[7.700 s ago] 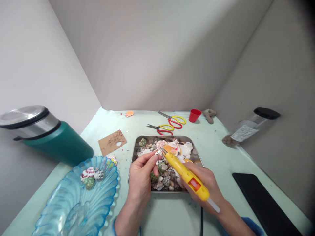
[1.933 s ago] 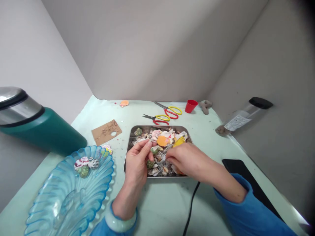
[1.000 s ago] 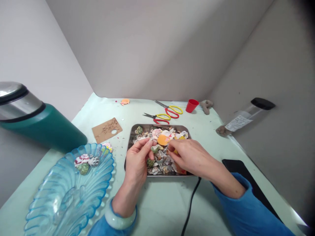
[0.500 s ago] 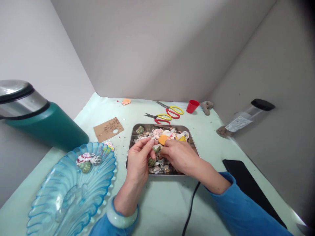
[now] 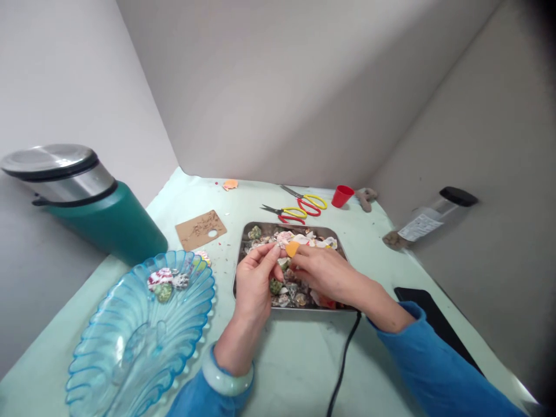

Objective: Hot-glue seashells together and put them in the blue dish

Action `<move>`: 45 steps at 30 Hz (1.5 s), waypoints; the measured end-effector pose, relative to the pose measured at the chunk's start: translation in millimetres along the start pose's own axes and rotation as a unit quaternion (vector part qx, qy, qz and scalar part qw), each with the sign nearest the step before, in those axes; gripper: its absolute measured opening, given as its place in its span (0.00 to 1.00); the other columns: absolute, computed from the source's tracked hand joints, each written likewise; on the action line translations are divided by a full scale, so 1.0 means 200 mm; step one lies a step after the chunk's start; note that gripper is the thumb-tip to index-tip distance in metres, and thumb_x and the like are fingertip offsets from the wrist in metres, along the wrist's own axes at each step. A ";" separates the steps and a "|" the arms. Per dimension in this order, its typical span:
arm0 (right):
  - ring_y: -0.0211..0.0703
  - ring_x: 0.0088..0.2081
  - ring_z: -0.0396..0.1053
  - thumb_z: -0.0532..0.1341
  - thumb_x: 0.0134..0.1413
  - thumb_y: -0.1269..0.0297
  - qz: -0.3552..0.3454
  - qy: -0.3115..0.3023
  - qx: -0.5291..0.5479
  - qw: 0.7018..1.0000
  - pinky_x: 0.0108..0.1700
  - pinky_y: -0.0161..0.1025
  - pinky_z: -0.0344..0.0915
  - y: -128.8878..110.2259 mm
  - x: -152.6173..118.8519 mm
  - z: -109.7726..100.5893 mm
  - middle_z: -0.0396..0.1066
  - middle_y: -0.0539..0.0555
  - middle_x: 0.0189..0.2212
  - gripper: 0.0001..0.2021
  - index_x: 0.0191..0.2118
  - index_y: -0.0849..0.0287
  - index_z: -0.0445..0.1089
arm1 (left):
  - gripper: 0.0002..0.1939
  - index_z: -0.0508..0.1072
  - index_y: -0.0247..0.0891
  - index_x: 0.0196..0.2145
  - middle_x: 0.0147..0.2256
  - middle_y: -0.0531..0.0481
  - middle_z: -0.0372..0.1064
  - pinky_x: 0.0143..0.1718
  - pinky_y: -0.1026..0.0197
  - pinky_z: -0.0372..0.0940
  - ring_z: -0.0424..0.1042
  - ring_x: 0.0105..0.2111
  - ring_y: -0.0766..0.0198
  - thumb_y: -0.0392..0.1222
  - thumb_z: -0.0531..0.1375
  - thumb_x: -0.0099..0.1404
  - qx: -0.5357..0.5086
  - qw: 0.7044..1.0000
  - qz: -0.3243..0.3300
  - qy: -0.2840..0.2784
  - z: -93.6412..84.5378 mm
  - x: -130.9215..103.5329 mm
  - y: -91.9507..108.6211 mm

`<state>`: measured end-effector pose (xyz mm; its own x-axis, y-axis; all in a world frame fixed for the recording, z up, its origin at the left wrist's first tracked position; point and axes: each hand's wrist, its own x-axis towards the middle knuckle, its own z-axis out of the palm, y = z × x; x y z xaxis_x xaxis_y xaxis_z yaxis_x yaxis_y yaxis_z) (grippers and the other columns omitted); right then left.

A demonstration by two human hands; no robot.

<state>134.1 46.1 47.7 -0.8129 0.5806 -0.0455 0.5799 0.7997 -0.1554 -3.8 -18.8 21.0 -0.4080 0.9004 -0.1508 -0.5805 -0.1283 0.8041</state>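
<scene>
Both my hands work close together over a metal tray [image 5: 237, 272] filled with seashells [image 5: 284, 298]. My left hand [image 5: 256, 278] is closed in a pinch, thumb against index finger, with something small and whitish at the tips that I cannot make out. Curled inward from the other side, my right hand [image 5: 328, 272] has a flat orange-yellow piece [image 5: 292, 249] at its fingertips, seemingly pinched. What that piece is cannot be made out. Behind the fingers lie pink, white and yellow shells, and a green bumpy shell [image 5: 255, 233] sits in the tray's far left corner.
A blue scalloped dish [image 5: 91, 341] holding several shells [image 5: 160, 281] stands at left, with a green bottle [image 5: 117, 223] behind it. Farther back are a brown card [image 5: 195, 231], two scissors [image 5: 299, 212], a red cup [image 5: 343, 196], a clear tube [image 5: 428, 220], and a black slab [image 5: 438, 324] at right.
The whole view has shifted, so things appear slightly farther right. The orange-yellow piece now shows a more pointed outline, partly covered by my right fingers. My hands stay together over the tray.
</scene>
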 end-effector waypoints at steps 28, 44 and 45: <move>0.39 0.28 0.69 0.62 0.57 0.67 0.093 0.331 0.401 0.849 0.31 0.35 0.66 -0.24 -0.03 0.11 0.76 0.52 0.33 0.04 0.37 0.58 0.74 | 0.05 0.77 0.37 0.32 0.31 0.50 0.76 0.37 0.64 0.67 0.73 0.33 0.64 0.40 0.66 0.55 0.167 0.972 0.150 0.070 0.00 -0.01 -0.05; 0.44 0.44 0.72 0.59 0.59 0.73 0.054 0.445 0.310 0.839 0.47 0.41 0.68 -0.20 -0.06 0.08 0.76 0.54 0.40 0.08 0.41 0.55 0.73 | 0.09 0.75 0.35 0.31 0.23 0.55 0.70 0.24 0.68 0.62 0.65 0.19 0.72 0.42 0.67 0.54 0.093 0.992 0.082 0.030 0.02 -0.01 -0.04; 0.44 0.43 0.72 0.59 0.59 0.73 0.058 0.447 0.309 0.837 0.45 0.40 0.68 -0.20 -0.06 0.08 0.76 0.54 0.39 0.08 0.41 0.55 0.73 | 0.08 0.75 0.35 0.31 0.23 0.55 0.70 0.23 0.68 0.62 0.65 0.18 0.72 0.41 0.67 0.55 0.098 0.991 0.083 0.032 0.02 -0.01 -0.04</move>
<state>119.4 5.1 38.6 -0.2277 0.7514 0.6194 0.2885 0.6596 -0.6941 4.1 -18.5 17.3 -0.5332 0.8451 -0.0385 -0.3559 -0.1828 0.9165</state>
